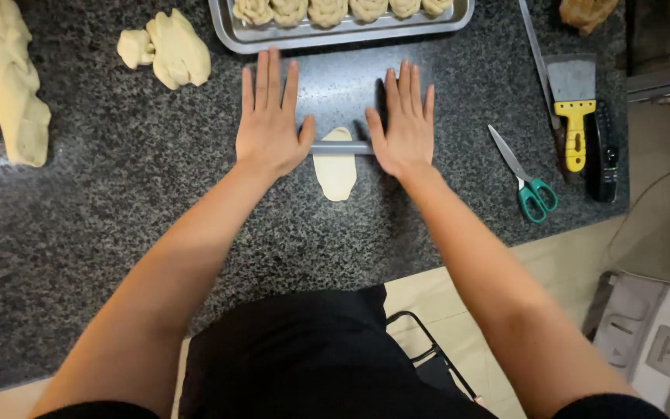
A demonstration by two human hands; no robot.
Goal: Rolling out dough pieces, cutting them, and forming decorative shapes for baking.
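A small flattened oval of pale dough (336, 174) lies on the dark speckled stone counter (118, 217). Across its far end rests a thin grey rolling rod (341, 147). My left hand (269, 116) lies flat, palm down, on the rod's left end. On the right end my right hand (406, 116) presses the same way. Both hands have the fingers stretched out and together, pointing away from me. Only the rod's middle shows between the hands.
A metal tray (350, 32) with several twisted dough pieces stands just beyond my fingertips. Dough lumps (168, 48) and braided loaves (13, 81) lie far left. Right of my hands are green-handled scissors (527, 180), a yellow-handled scraper (574, 105) and a black remote (603, 151). The counter's edge runs close to my body.
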